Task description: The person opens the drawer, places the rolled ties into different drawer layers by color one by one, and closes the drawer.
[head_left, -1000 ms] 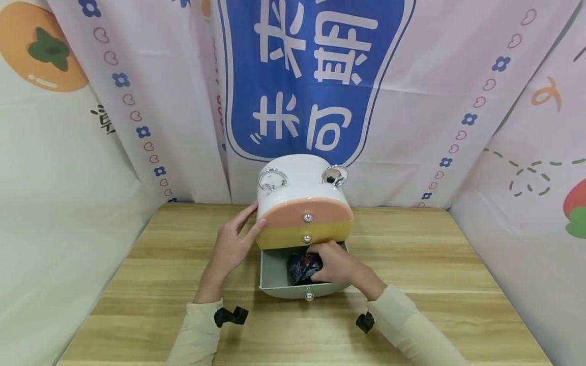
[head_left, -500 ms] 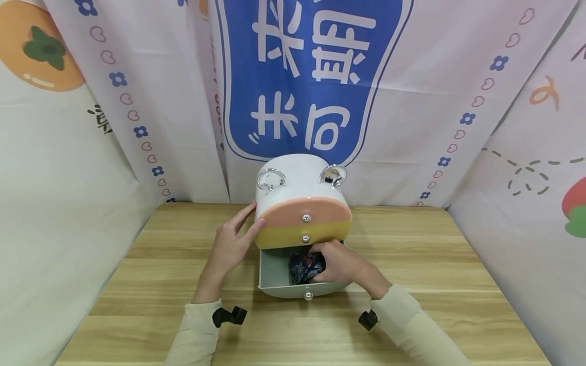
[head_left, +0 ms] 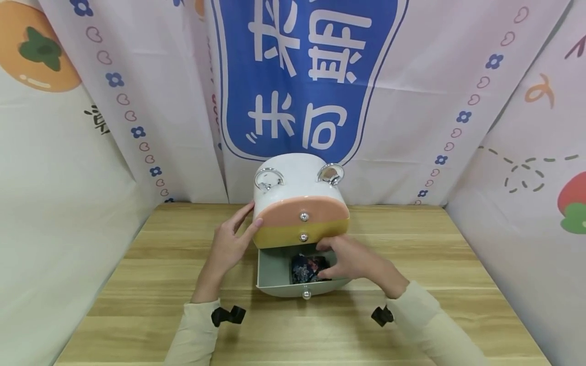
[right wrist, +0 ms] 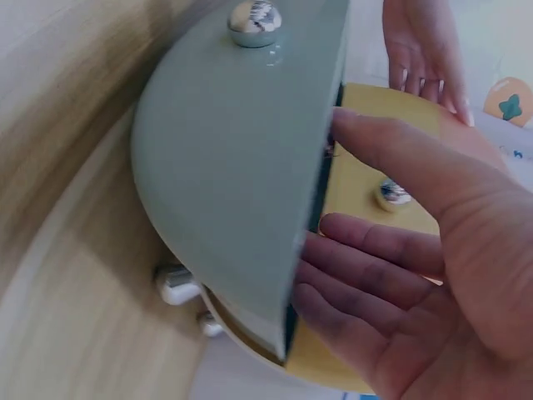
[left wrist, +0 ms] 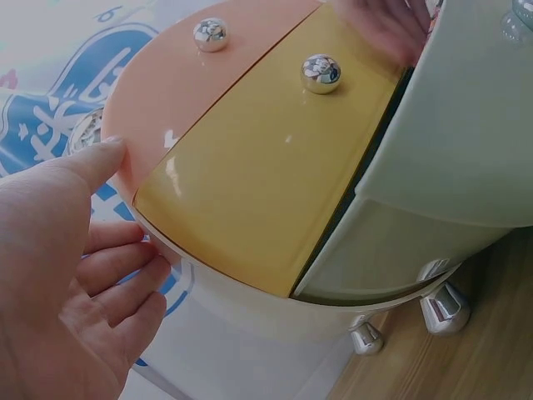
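Observation:
A small storage box (head_left: 293, 175) with a white body, silver ring ears and coloured drawers stands on the table. Its bottom green drawer (head_left: 273, 269) is pulled out. Inside lies a dark, flower-patterned cloth bundle (head_left: 308, 268); its exact kind is unclear. My left hand (head_left: 232, 244) rests against the box's left side, thumb on the front edge, fingers loosely bent. Over the drawer's right part is my right hand (head_left: 354, 258), thumb and fingers spread apart beside the bundle with nothing held. In the right wrist view, the drawer front hides most of the bundle.
The wooden table (head_left: 293, 335) extends around the box. Behind hangs a printed curtain (head_left: 389, 127), with fabric walls at both sides. The peach drawer (head_left: 299, 207) and yellow drawer (head_left: 279, 236) are closed, each with a silver knob.
My right hand has let go of the bundle and drawn back to the right, its fingers spreading. The bundle stays in the drawer. My left hand keeps its place on the box.

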Tool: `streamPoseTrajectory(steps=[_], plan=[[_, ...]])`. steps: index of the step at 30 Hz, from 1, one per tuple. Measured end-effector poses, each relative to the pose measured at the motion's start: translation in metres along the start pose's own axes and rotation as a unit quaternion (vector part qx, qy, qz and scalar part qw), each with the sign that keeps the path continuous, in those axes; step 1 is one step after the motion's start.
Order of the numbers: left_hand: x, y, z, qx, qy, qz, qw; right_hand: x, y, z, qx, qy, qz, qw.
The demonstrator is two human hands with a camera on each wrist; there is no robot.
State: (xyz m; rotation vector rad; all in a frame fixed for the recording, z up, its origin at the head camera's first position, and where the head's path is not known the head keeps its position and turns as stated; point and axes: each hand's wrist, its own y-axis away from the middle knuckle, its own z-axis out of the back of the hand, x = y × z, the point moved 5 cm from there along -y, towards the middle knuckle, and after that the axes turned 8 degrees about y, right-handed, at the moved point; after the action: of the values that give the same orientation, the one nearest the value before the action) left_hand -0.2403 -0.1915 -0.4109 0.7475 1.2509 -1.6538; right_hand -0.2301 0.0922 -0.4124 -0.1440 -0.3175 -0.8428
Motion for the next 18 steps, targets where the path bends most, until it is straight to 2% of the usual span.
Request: streamPoseTrajectory(steps=[8,18], plan=[[0.001,0.000,0.000,-0.001,0.002,-0.006,1.0000,0.014,0.020,0.018,-0.032,-0.011,-0.002,0.999],[0.001,-0.001,-0.001,0.002,0.003,-0.004,1.0000,0.036,0.045,0.020,-0.111,0.003,0.024,0.994]])
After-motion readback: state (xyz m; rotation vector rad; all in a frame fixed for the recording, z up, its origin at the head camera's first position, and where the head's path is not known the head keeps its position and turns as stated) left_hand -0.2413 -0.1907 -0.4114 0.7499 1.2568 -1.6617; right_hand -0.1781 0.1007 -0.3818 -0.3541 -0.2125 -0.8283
